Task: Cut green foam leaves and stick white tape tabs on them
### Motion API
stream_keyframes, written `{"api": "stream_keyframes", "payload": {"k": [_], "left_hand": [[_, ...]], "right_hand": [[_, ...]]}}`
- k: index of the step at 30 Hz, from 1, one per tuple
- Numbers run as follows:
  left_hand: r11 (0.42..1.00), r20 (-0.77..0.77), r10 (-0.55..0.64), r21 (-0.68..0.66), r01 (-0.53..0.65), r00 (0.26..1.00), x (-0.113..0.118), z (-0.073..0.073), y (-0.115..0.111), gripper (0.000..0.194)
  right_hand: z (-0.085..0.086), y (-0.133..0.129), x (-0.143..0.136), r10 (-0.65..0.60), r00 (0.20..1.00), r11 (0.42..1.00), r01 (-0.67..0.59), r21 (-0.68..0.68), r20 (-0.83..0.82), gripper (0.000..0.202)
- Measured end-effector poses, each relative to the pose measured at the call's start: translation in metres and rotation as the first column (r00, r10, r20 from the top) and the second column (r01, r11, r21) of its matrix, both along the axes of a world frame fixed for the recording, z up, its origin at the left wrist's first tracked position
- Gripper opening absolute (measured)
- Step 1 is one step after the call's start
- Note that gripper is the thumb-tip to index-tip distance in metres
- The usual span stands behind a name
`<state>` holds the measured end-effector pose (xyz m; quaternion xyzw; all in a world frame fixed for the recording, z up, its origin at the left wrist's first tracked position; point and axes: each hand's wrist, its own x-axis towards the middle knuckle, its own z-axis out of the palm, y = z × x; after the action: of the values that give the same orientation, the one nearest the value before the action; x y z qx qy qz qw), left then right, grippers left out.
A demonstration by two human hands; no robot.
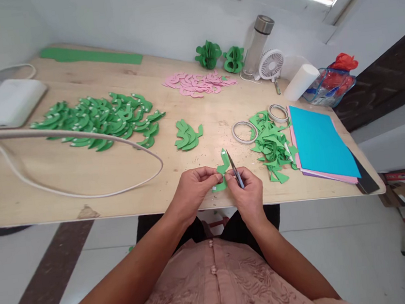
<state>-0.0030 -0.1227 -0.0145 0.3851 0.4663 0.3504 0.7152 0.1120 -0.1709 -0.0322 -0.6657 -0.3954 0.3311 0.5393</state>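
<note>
Close to the table's front edge, my left hand (194, 191) pinches a curved green paper cutout (224, 159) between thumb and fingertips. White patches, which look like tape, sit at the cutout's top and lower left. My right hand (248, 191) is closed around a pair of scissors (236, 173), blades pointing up and away from me. Its thumb and fingertips also meet the cutout's right side, facing my left fingers. Just beyond my hands lies a small stack of green cutouts (188, 135). To the right is a heap of green paper scraps (272, 141).
A large pile of green cutouts (100, 119) lies left, crossed by a white cable (113, 138) from a white box (9, 103). Pink cutouts (200, 83), two green paper balls (208, 54), a bottle (258, 45) and a fan (271, 64) stand behind; tape rolls (235, 133) and blue sheets (322, 143) lie right.
</note>
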Motion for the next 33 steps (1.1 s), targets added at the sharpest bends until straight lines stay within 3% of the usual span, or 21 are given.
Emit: {"api": "stream_keyframes", "payload": {"k": [11,17,22,33], "left_hand": [[0.999,0.028,0.022,-0.027,-0.021,0.999,0.0003,-0.0012,-0.0016,0.020],[0.999,-0.010,0.019,0.035,-0.019,1.000,0.0004,-0.0015,-0.0027,0.017],[0.995,-0.070,-0.005,0.097,0.011,0.998,-0.0020,-0.0023,-0.0005,0.013],[0.997,-0.004,0.046,0.056,-0.046,0.999,-0.0038,-0.0012,0.0001,0.010]], "right_hand": [[0.0014,-0.0026,-0.0020,0.000,0.995,1.000,-0.001,0.011,0.103,0.014],[0.0002,-0.0037,-0.0006,0.020,0.979,0.999,-0.026,0.027,0.201,0.014],[0.0014,-0.0072,-0.0006,0.065,0.961,0.988,-0.100,0.116,0.270,0.015],[0.0012,-0.0085,-0.0019,0.014,0.984,0.994,-0.033,0.104,0.177,0.018]]}}
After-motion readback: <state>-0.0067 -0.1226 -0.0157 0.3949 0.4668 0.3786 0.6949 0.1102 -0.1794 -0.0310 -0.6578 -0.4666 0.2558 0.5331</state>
